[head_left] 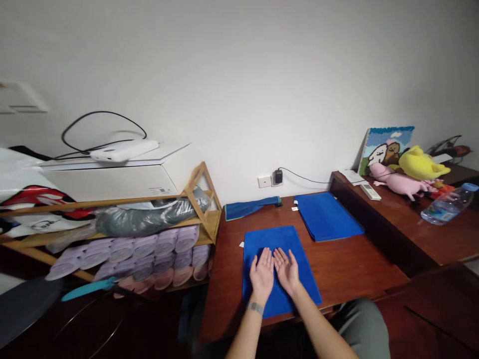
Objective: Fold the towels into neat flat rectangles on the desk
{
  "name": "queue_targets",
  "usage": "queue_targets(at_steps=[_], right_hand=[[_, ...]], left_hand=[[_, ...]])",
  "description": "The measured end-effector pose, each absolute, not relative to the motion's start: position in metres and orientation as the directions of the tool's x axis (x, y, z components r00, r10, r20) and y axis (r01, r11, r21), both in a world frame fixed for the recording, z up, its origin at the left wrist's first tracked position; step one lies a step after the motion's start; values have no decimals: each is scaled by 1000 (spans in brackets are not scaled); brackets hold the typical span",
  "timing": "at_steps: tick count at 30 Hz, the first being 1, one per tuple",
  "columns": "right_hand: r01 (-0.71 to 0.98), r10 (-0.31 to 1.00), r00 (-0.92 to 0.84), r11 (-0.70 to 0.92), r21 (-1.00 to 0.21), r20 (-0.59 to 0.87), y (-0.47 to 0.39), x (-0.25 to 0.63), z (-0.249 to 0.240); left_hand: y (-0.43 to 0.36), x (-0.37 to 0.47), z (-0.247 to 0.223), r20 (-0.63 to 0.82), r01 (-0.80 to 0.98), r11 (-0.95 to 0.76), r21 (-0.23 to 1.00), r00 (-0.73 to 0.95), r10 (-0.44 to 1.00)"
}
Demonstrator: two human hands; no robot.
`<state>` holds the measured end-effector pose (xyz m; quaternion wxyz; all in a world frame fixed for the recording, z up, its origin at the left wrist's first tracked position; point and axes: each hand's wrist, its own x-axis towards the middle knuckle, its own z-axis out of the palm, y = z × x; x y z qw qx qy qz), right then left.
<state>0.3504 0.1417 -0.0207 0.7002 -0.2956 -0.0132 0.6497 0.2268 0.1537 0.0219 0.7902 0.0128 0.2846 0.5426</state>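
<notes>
Blue cloth (255,241) | long axis points away | left grip (262,279), right grip (288,274) over

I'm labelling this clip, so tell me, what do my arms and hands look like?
Your left hand has a grey band around the wrist. Your right hand has nothing on its wrist. Both forearms are bare, with no sleeves in view, and no gloves.

Bare table (348,269) right of the near cloth (277,237) is open, but the raised ledge (366,227) blocks going further right.
</notes>
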Motion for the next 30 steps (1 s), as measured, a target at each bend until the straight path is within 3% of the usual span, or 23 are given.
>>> queue_targets(at_steps=[5, 12, 17, 21, 25, 30], right_hand=[[-883, 893, 247, 47, -467, -377, 138, 395, -32], [-845, 796, 445, 220, -488, -411, 122, 467, -31], [-876, 884, 342, 177, -449, -319, 152, 407, -20], [-933, 892, 201, 48, -358, -405, 179, 367, -19], [-952, 880, 187, 53, -302, -437, 181, 385, -27], [-935, 841, 292, 152, -320, -454, 170, 440, -32]], left_hand=[[160, 202, 0, -494, -876, 376, 301, 194, 847], [157, 151, -10, -469, -892, 265, 366, 69, 880], [183, 205, 14, -460, -882, 355, 311, 188, 868], [204, 238, 18, -518, -856, 448, 260, 268, 812], [213, 206, -1, -534, -892, 386, 235, 213, 818], [214, 141, -23, -520, -934, 267, 240, 109, 847]])
